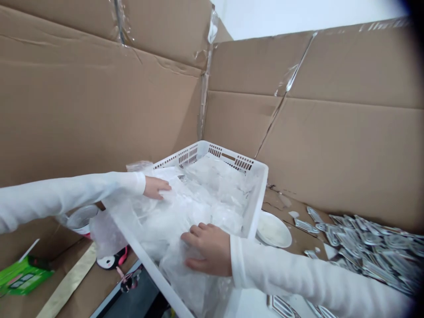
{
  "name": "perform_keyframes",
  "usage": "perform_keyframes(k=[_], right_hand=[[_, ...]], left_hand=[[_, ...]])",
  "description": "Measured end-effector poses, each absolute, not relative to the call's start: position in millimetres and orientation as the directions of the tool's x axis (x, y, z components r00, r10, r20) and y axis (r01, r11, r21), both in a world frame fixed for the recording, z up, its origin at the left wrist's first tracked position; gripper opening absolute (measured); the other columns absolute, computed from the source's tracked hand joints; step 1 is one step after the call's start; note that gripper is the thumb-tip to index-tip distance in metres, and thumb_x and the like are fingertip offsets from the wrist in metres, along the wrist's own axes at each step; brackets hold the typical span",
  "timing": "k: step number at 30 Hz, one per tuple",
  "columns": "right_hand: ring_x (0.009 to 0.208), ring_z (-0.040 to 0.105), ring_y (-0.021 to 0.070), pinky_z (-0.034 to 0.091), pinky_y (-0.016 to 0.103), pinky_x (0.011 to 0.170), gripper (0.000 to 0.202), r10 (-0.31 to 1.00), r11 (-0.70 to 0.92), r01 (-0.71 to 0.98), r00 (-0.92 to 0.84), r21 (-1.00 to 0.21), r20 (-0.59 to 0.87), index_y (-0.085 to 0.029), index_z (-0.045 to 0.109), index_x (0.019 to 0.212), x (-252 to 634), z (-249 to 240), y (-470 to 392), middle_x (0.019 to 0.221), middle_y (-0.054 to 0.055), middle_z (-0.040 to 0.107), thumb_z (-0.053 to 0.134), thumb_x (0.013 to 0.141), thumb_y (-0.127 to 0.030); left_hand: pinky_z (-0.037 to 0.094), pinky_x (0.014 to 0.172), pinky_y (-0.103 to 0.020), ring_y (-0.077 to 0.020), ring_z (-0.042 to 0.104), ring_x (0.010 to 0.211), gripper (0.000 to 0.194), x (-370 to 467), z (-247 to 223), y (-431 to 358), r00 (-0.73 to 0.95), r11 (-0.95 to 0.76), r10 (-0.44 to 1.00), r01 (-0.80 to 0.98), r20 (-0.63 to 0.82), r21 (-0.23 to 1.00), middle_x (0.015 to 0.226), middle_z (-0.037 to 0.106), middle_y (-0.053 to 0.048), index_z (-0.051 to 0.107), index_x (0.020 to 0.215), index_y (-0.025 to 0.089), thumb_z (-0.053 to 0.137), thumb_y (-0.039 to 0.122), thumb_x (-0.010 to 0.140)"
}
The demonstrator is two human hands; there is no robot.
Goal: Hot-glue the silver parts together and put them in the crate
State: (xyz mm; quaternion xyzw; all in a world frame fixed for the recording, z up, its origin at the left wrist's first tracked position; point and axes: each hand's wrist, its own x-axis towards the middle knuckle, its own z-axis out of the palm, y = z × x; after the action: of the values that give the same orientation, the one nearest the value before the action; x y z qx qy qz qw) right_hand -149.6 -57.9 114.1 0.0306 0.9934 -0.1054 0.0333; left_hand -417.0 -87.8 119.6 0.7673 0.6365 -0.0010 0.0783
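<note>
A white plastic basket [260, 190] with slotted walls is filled with clear and whitish plastic bags [198, 207]. My left hand [157, 187] rests over the bags near the basket's left side, its fingers stretched out. Closer to me, my right hand [210, 249] lies on the bags with fingers spread and thumb apart. Neither hand shows anything gripped. Both sleeves are white. What lies beneath the top bags is hidden.
Cardboard walls [99, 101] stand behind and beside the basket. A white plate [274, 229] sits to its right, near a heap of small flat packaged pieces [374, 247]. At left are a green packet [24, 274] and a clear tub [82, 216].
</note>
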Motion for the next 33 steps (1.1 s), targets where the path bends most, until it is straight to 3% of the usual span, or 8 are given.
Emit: perform_keyframes(k=[2,5,10,13,18,23,27,33], right_hand=[[0.085,0.049,0.0225,0.041,0.036,0.070,0.045,0.063,0.977,0.076,-0.996,-0.199,-0.070,-0.018,0.047,0.113,-147,111,-64,0.095,0.010,0.054,0.052,0.076,-0.043],[0.094,0.045,0.0242,0.040,0.038,0.076,0.054,0.017,0.976,0.017,-1.000,-0.217,-0.006,-0.018,0.043,0.118,-144,106,-65,0.105,0.012,0.050,0.056,0.073,-0.043],[0.108,0.037,0.0244,0.035,0.038,0.084,0.049,-0.188,0.935,-0.201,-0.979,-0.291,0.074,-0.023,0.047,0.115,-140,100,-70,0.123,0.010,0.038,0.058,0.070,-0.040],[0.111,0.033,0.0239,0.031,0.037,0.087,0.040,-0.360,0.899,-0.375,-0.927,-0.227,0.106,-0.020,0.051,0.108,-146,98,-73,0.124,0.009,0.039,0.055,0.072,-0.037],[0.097,0.040,0.0227,0.027,0.041,0.089,0.030,-0.468,0.883,-0.470,-0.882,-0.021,0.051,-0.017,0.054,0.097,-157,104,-66,0.095,0.007,0.056,0.052,0.073,-0.036],[0.088,0.044,0.0209,0.032,0.037,0.082,0.035,-0.400,0.915,-0.401,-0.916,-0.030,0.036,-0.016,0.050,0.105,-145,128,-48,0.096,0.007,0.056,0.045,0.078,-0.037],[0.093,0.044,0.0170,0.034,0.032,0.081,0.045,-0.284,0.940,-0.298,-0.953,-0.164,0.103,-0.021,0.040,0.118,-132,138,-49,0.118,0.004,0.047,0.039,0.074,-0.013],[0.091,0.045,0.0231,0.041,0.036,0.073,0.074,0.046,0.988,0.042,-0.999,-0.148,0.019,-0.017,0.028,0.124,-138,113,-64,0.108,0.009,0.047,0.063,0.059,-0.024]], left_hand=[[0.039,0.079,-0.022,-0.0145,0.054,0.085,0.026,-418,134,-96,0.290,-0.253,0.940,0.945,-0.177,0.205,0.092,0.058,-0.004,0.058,0.097,0.015,0.051,0.015,0.072],[0.036,0.088,-0.026,-0.0179,0.048,0.101,0.037,-414,172,-102,0.399,-0.370,0.910,0.903,-0.111,0.218,0.108,0.052,-0.008,0.050,0.112,0.017,0.049,0.020,0.075],[0.034,0.090,-0.030,-0.0197,0.045,0.105,0.038,-407,219,-128,0.305,-0.313,0.949,0.940,0.079,0.132,0.112,0.050,-0.007,0.046,0.116,0.020,0.043,0.021,0.078],[0.033,0.091,-0.029,-0.0197,0.044,0.106,0.038,-408,211,-142,0.229,-0.236,0.970,0.967,0.080,0.095,0.115,0.048,-0.007,0.047,0.116,0.020,0.043,0.025,0.079],[0.036,0.086,-0.029,-0.0208,0.051,0.101,0.056,-409,159,-138,0.028,-0.020,0.994,0.997,-0.109,0.073,0.121,0.046,-0.010,0.034,0.130,0.022,0.046,0.041,0.078],[0.039,0.079,-0.030,-0.0248,0.056,0.093,0.054,-416,128,-130,0.002,0.013,0.952,0.999,-0.306,0.048,0.107,0.058,-0.008,0.051,0.116,0.024,0.062,0.037,0.065],[0.040,0.075,-0.028,-0.0231,0.057,0.088,0.031,-429,136,-132,0.076,-0.070,0.958,0.997,-0.276,0.030,0.093,0.063,-0.006,0.061,0.093,0.020,0.060,0.026,0.063],[0.032,0.090,-0.031,-0.0209,0.050,0.096,0.025,-421,154,-133,0.182,-0.169,0.978,0.978,-0.101,0.120,0.098,0.059,-0.007,0.059,0.090,0.016,0.046,0.031,0.074]])
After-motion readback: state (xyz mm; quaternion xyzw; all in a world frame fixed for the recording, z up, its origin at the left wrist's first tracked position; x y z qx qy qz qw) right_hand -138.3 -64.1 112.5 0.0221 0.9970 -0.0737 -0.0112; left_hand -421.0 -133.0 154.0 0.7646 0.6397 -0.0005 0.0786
